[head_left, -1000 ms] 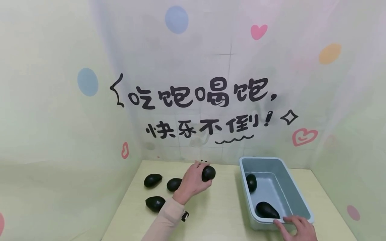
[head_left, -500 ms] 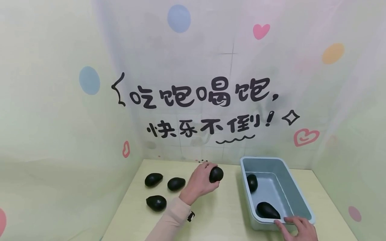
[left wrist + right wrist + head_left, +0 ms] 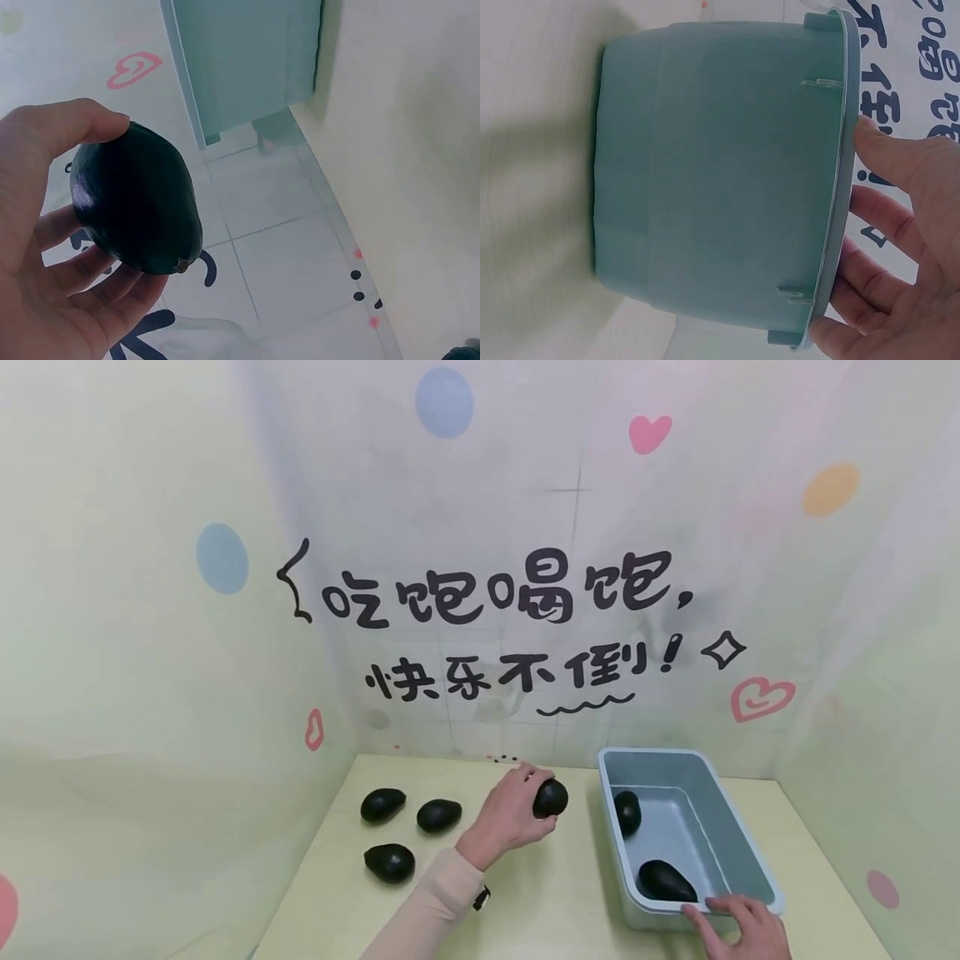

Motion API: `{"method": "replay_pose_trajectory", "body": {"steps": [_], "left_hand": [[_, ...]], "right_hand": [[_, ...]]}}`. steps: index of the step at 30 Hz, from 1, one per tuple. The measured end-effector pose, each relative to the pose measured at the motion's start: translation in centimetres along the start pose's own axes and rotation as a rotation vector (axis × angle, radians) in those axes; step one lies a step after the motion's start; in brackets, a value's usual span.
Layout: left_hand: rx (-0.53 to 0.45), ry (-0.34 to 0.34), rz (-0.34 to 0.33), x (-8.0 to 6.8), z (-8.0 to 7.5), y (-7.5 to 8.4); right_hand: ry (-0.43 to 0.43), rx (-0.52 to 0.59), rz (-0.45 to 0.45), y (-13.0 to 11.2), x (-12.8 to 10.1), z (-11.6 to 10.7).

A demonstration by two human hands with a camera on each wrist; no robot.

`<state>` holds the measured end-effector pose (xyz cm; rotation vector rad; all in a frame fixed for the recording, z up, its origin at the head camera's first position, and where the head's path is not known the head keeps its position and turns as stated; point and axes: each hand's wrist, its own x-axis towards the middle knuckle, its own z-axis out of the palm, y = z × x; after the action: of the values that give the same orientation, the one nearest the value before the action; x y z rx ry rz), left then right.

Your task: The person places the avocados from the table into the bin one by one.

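Above the table [image 3: 540, 893], left hand [image 3: 510, 818] grips avocado [image 3: 550, 798], long axis twd bin [image 3: 738, 852]; right hand [image 3: 738, 927] flat on bin rim.

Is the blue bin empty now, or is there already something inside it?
Not empty. The blue bin stands upright with two dark avocados inside: one by its far wall, one near the right hand on its rim.
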<state>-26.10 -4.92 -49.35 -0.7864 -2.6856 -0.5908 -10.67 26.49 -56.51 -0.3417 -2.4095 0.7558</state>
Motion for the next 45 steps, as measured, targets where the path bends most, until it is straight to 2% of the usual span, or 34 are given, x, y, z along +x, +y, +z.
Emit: {"method": "replay_pose_trajectory", "body": {"steps": [7,12,23,39,45], "left_hand": [[0.006,-0.005,0.022,0.1,0.1,0.5],[0.011,-0.001,0.03,0.4,0.2,1.1],[0.02,-0.037,0.051,0.8,0.8,2.2],[0.035,-0.042,0.132,2.3,0.6,3.9],[0.046,-0.067,0.146,2.7,0.6,4.3]], "right_hand": [[-0.065,-0.026,0.045,-0.2,0.2,-0.3],[-0.054,-0.022,0.038,-0.2,0.2,-0.2],[-0.076,-0.035,0.068,-0.4,0.2,-0.4],[-0.062,-0.028,0.069,-0.6,0.2,-0.3],[-0.072,-0.03,0.074,-0.4,0.1,-0.3]]}}
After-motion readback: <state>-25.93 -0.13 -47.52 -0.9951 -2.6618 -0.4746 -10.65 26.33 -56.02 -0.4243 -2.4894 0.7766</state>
